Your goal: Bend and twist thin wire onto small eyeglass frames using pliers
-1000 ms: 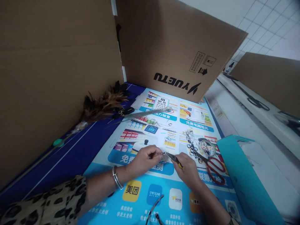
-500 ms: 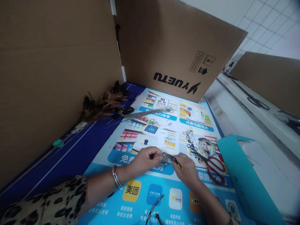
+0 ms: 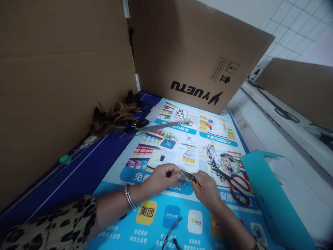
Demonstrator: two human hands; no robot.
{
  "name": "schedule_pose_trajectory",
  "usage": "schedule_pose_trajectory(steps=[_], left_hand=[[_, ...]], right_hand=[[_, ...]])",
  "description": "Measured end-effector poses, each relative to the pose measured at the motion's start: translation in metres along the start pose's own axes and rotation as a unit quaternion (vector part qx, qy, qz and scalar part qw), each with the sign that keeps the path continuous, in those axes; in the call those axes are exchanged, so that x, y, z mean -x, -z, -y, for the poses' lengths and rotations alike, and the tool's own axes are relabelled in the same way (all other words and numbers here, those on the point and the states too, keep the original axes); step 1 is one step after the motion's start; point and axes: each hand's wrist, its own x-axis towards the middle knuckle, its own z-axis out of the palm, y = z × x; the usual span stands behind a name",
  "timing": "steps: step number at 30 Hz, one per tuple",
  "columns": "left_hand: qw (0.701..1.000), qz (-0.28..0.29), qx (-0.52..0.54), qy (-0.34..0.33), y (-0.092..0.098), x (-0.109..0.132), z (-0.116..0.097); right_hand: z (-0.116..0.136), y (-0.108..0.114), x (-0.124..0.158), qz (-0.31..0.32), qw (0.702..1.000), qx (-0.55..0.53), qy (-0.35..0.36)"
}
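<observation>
Barely anything has moved in the last second. My left hand (image 3: 161, 178) and right hand (image 3: 208, 191) have crept slightly away from me over the blue printed poster (image 3: 156, 215). The nose of the small yellow-handled pliers (image 3: 191, 177) now sits tighter against the tiny silvery wire piece (image 3: 180, 173), so I judge the work on it is mid-step.

The left hand lies palm-down, fingertips pinched on the wire piece just above the poster, between both hands. The right hand is curled around the pliers, angled up-left. The red-handled scissors (image 3: 235, 185) lie just beside it, untouched.
</observation>
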Motion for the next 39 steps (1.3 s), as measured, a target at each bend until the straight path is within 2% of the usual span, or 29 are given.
schedule_pose_trajectory(steps=[6,22,28,36,39], left_hand=[[1.000,-0.006,0.013,0.005,0.000,0.000,0.000],[0.999,0.004,-0.037,-0.009,-0.001,0.001,0.000],[0.998,-0.001,-0.054,-0.020,-0.001,0.001,0.002],[0.991,-0.024,-0.123,-0.049,-0.001,0.001,0.003],[0.986,-0.030,-0.153,-0.064,-0.001,0.001,0.003]], right_hand=[[0.002,0.003,0.000,0.017,1.000,0.013,0.003],[0.002,0.005,-0.001,0.022,1.000,-0.015,0.003],[0.001,0.004,0.000,0.020,1.000,0.008,0.010],[0.004,0.011,-0.002,-0.004,0.995,0.087,0.044],[0.005,0.013,-0.001,0.006,0.993,0.111,0.044]])
